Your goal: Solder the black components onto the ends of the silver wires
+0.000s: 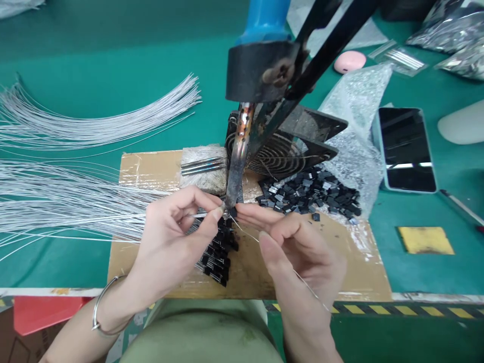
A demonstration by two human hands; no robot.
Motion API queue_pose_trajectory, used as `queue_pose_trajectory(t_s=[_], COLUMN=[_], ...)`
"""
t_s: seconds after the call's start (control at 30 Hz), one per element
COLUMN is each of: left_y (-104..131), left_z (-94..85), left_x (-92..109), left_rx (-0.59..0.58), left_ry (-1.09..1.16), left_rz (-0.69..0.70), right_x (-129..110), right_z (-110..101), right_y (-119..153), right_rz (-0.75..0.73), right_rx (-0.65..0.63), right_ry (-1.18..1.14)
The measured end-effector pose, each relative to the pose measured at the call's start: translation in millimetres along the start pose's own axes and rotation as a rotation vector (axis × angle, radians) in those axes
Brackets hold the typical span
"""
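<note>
My left hand [177,237] pinches a white wire [200,215] between thumb and forefinger, just under the tip of a soldering iron [237,166]. The iron hangs point down, its tip at the wire's end. In my right hand [302,252] a thin solder wire [245,233] runs from the palm past the thumb up to the tip. The fingertips of that hand touch a small black part [233,212] at the wire's end; how firmly they hold it is hidden. Below lies a row of black parts on wires [217,254].
A heap of loose black parts [313,191] lies right on the cardboard [257,282], by a fan [280,151]. White wire bundles [113,121] fill the left. A black arm [321,55] carries the iron. A phone [406,148] and yellow sponge [425,240] lie right.
</note>
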State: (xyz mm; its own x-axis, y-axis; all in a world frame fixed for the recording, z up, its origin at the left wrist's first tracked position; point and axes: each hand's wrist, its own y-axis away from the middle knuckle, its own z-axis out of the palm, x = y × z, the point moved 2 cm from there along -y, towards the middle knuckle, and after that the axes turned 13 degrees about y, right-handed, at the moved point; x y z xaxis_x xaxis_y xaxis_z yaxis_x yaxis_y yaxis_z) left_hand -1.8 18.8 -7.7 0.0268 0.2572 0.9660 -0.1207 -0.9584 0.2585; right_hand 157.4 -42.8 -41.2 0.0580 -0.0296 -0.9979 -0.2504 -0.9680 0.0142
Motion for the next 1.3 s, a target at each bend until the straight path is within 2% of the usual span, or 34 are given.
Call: queue_pose_trajectory(t_s=[1.3], left_y=[-0.7], left_z=[2.1], left_x=[-2.1], left_rx=[-0.016], left_ry=[0.017], left_rz=[0.046], right_x=[0.0], right_z=[3.0], right_y=[-0.7], right_rz=[-0.034], right_rx=[0.000], right_ry=[0.021])
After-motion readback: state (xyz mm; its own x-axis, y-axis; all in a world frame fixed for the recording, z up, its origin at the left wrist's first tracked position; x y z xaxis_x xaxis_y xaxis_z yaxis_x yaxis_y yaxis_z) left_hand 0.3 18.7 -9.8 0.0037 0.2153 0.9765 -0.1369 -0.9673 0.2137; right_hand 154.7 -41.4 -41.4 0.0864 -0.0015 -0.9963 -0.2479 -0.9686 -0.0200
